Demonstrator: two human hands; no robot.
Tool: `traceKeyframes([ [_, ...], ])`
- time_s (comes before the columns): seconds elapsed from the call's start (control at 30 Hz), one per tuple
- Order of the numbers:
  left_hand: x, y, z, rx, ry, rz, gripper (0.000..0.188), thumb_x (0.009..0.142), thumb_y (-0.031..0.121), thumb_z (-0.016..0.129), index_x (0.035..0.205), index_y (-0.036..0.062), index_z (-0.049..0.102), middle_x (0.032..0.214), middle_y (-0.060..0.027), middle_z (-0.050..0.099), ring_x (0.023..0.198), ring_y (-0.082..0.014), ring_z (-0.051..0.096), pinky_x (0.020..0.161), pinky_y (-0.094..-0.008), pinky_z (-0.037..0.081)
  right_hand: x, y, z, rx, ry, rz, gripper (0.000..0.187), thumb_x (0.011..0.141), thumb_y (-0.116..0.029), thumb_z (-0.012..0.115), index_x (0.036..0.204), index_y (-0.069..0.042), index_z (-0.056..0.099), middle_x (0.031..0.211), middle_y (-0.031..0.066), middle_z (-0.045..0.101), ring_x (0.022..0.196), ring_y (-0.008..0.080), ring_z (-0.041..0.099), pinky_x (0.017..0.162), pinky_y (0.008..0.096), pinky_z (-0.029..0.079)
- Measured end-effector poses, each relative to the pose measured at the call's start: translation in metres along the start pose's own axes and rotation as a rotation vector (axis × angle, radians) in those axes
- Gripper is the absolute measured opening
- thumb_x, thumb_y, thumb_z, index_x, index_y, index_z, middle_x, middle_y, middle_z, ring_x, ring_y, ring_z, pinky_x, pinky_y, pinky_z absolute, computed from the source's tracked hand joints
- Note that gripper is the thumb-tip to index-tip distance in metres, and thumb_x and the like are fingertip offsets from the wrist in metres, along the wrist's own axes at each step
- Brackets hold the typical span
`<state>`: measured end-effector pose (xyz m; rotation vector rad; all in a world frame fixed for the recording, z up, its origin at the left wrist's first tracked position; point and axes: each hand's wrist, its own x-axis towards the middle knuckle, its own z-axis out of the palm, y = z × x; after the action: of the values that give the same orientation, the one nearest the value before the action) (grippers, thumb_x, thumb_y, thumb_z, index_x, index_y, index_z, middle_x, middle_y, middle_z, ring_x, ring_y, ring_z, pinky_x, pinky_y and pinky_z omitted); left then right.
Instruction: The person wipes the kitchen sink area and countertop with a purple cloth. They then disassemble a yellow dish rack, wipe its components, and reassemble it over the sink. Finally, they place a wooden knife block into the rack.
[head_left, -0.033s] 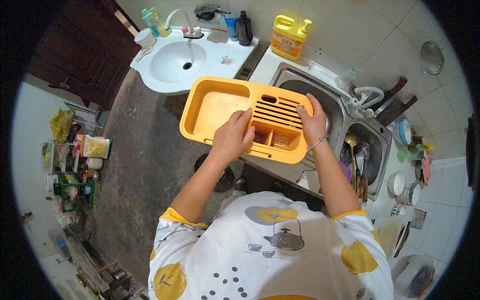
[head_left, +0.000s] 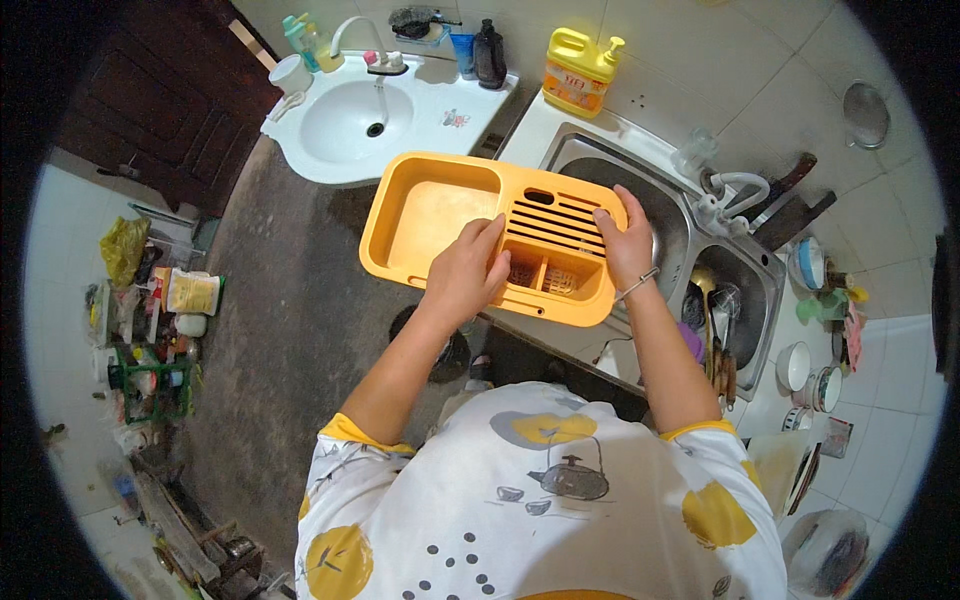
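Observation:
Both of my hands carry an orange plastic dish rack point(head_left: 440, 190) in front of me, above the floor and partly over the counter's edge. It has a deep open basin at its left, slots at the upper right and small divided compartments with perforated bottoms below the slots. My left hand point(head_left: 465, 268) grips it at the near side, its fingers over the compartments' left edge. My right hand point(head_left: 628, 245) is closed round the right end, thumb on top near the slots. The fingers beneath the rack are hidden.
A steel double sink point(head_left: 760, 345) holds ladles and other utensils at the right. A white washbasin point(head_left: 325, 110) stands beyond the rack, its tap running. A yellow pump jug point(head_left: 578, 75) is on the counter. Bowls point(head_left: 793, 366) line the right, and a cluttered shelf point(head_left: 150, 385) the left.

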<state>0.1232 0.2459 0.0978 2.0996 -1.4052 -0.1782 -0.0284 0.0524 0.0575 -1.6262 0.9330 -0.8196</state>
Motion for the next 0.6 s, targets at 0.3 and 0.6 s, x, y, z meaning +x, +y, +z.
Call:
traceKeyframes([
  [0.3,0.006,-0.002,-0.004,-0.169,-0.095,-0.119,0.055,0.086,0.021,0.058,0.137,0.0101,0.041,0.124,-0.0166,0.052,0.105,-0.0325,0.057,0.083,-0.0419,0.050,0.009,0.008,-0.001,-0.002,-0.106,0.025,0.054,0.085,-0.024,0.067,0.130,-0.002,0.045,0.115,0.0154,0.060,0.102,0.0222,0.060,0.088,0.0321,0.048],
  [0.6,0.001,0.004,0.008,0.147,0.039,0.026,0.050,0.086,0.020,0.056,0.135,0.0109,0.045,0.117,-0.0163,0.055,0.098,-0.0310,0.059,0.078,-0.0405,0.052,0.014,-0.005,-0.002,-0.255,-0.109,-0.007,0.055,0.083,-0.030,0.069,0.122,0.002,0.047,0.108,0.0177,0.062,0.098,0.0251,0.061,0.085,0.0325,0.048],
])
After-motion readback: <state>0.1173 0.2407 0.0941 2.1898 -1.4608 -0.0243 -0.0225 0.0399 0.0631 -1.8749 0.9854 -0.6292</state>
